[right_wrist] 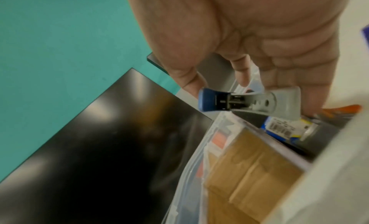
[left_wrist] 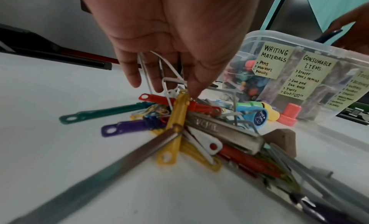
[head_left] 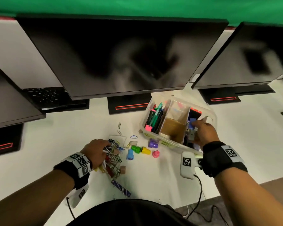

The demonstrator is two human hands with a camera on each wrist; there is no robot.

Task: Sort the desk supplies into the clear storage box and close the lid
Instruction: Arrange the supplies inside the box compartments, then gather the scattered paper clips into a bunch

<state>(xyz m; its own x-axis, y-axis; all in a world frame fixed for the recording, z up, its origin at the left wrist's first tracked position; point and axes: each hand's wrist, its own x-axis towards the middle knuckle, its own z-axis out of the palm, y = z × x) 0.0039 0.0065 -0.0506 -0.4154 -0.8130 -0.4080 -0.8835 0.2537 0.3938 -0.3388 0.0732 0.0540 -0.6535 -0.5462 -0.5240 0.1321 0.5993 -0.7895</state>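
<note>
The clear storage box [head_left: 164, 142] stands on the white desk with no lid on it. Pens fill its left compartment and brown tape rolls lie in the middle one. My right hand [head_left: 196, 130] grips a blue-and-grey stapler [head_left: 192, 127] over the right compartment; the right wrist view shows the stapler [right_wrist: 249, 103] held in my right hand [right_wrist: 239, 85] above the box [right_wrist: 191, 164]. My left hand [head_left: 106, 148] reaches down into a pile of coloured clips [head_left: 112, 162]. In the left wrist view my left hand [left_wrist: 165, 87] pinches white clips at the top of that pile [left_wrist: 179, 117].
Small stamps lie in front of the box: green [head_left: 136, 148], yellow [head_left: 145, 150], pink [head_left: 155, 154], blue [head_left: 130, 154], purple [head_left: 153, 143]. A brown eraser [head_left: 122, 169] and a striped blue stick [head_left: 121, 188] lie nearer me. Monitors [head_left: 121, 54] stand just behind the box.
</note>
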